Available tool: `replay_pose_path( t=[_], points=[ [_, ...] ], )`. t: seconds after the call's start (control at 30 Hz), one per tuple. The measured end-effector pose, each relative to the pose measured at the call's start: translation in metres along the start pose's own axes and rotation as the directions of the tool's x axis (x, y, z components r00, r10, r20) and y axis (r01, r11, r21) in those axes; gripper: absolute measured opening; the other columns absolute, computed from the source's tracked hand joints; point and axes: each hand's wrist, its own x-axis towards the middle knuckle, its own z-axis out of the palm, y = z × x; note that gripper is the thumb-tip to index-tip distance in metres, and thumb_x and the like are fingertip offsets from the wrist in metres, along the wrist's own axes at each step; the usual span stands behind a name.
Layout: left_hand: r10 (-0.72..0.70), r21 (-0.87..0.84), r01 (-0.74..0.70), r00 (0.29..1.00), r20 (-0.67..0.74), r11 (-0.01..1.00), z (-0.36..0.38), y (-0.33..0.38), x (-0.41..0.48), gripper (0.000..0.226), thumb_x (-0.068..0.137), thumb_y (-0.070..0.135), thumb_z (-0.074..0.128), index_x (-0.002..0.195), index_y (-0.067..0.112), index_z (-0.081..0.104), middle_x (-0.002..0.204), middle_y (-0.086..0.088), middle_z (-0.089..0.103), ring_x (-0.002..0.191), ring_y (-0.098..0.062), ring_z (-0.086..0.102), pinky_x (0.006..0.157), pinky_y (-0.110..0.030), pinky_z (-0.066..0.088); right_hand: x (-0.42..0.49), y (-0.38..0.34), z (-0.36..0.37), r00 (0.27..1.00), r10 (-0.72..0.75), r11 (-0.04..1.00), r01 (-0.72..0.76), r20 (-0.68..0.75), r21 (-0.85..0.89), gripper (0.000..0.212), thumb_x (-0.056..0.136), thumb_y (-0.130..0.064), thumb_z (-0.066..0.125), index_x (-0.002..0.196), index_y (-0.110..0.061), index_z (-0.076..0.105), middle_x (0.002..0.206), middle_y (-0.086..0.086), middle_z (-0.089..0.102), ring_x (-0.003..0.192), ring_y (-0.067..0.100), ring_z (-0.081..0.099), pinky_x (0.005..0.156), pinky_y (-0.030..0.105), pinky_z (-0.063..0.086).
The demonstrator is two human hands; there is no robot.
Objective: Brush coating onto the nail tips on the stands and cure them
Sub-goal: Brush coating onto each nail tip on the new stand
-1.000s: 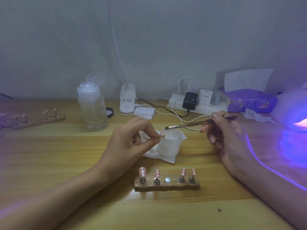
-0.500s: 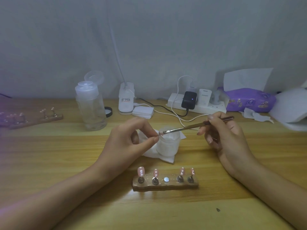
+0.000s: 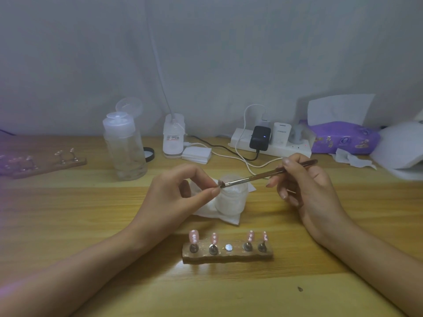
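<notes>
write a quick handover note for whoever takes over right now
Left hand pinches one nail tip by the white jar.
Right hand holds the brush, bristles on that tip.
Near stand carries four pink tips; its middle slot is bare.
Second stand lies far left, lamp at right edge.
Left: finish this coat, reseat the tip, cure. Whether the four are coated, cannot tell.

Brush (image 3: 256,177) touches held nail tip (image 3: 220,183) (four others (image 3: 194,236) on stand (image 3: 229,257)).

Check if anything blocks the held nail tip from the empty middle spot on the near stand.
Nothing visible blocks it. The left hand pinches the nail tip by the white jar, brush touching it. The empty middle spot on the stand is uncovered; neighbouring tips flank it.
</notes>
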Motion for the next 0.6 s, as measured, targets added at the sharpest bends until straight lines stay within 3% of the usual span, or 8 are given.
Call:
replay_pose_path(
  t=[0.1, 0.23, 0.43, 0.6],
  points=[
    [0.008, 0.001, -0.008, 1.000, -0.001, 1.000, 0.0002, 0.0006, -0.0003, 0.011, 0.082, 0.020, 0.078, 0.076, 0.025, 0.070, 0.068, 0.022, 0.064, 0.048, -0.002, 0.041, 0.049, -0.009, 0.033, 0.0014, 0.0010, -0.0026, 0.998, 0.007, 1.000, -0.005, -0.059, 0.031, 0.030, 0.100, -0.018, 0.049, 0.072, -0.022, 0.057, 0.062, 0.007, 0.067, 0.041, 0.009, 0.046, 0.036, 0.014, 0.030],
    [0.012, 0.002, -0.012, 1.000, 0.007, 1.000, -0.0001, 0.0007, -0.0010, 0.009, 0.082, 0.020, 0.078, 0.078, 0.024, 0.071, 0.070, 0.022, 0.064, 0.048, -0.004, 0.041, 0.050, -0.010, 0.033, 0.0015, 0.0007, -0.0018, 1.000, -0.009, 0.999, 0.009, -0.002, 0.040, 0.022, 0.095, -0.026, 0.054, 0.073, -0.023, 0.058, 0.067, 0.008, 0.070, 0.043, 0.010, 0.049, 0.037, 0.014, 0.032],
    [0.033, 0.017, -0.033, 0.999, 0.008, 0.999, 0.0002, -0.0001, -0.0004, 0.012, 0.084, 0.013, 0.077, 0.078, 0.019, 0.069, 0.061, 0.030, 0.057, 0.046, -0.004, 0.035, 0.049, -0.007, 0.030, 0.0022, 0.0015, -0.0029, 0.998, 0.020, 0.999, -0.018, -0.057, 0.043, 0.027, 0.100, -0.017, 0.049, 0.074, -0.020, 0.056, 0.062, 0.007, 0.068, 0.040, 0.009, 0.046, 0.035, 0.013, 0.029],
    [0.035, 0.025, -0.035, 0.999, 0.005, 0.999, -0.0008, -0.0031, -0.0005, 0.014, 0.084, 0.013, 0.077, 0.077, 0.022, 0.068, 0.067, 0.024, 0.058, 0.049, -0.005, 0.035, 0.052, -0.010, 0.032, 0.0018, 0.0015, -0.0004, 1.000, 0.005, 1.000, -0.005, -0.010, 0.021, 0.025, 0.099, -0.019, 0.050, 0.075, -0.019, 0.056, 0.065, 0.008, 0.070, 0.039, 0.008, 0.044, 0.035, 0.014, 0.028]
  ],
)
